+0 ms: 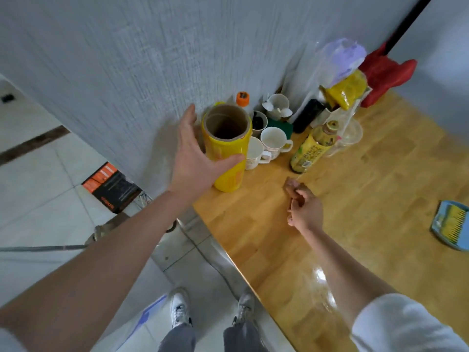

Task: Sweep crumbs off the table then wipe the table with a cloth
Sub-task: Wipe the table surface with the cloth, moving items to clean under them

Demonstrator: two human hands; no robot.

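Note:
A wooden table (pixel 355 224) runs from the wall toward me. At its far left corner stands a tall yellow roll with a cardboard core (pixel 228 153), upright. My left hand (pixel 195 158) wraps around its left side, thumb across the front. My right hand (pixel 303 207) hovers over the middle of the table with fingers curled in, holding nothing I can see. A blue dustpan with a yellow brush (pixel 451 224) lies at the right edge of the view. No cloth is in sight.
Against the wall stand several white mugs (pixel 272 142), a yellow-labelled bottle (pixel 312 148), a dark bottle (pixel 308 119), an orange-capped item (pixel 242 98), a yellow packet (pixel 347 91) and a red object (pixel 383 74). A black and orange box (pixel 111 189) lies on the tiled floor.

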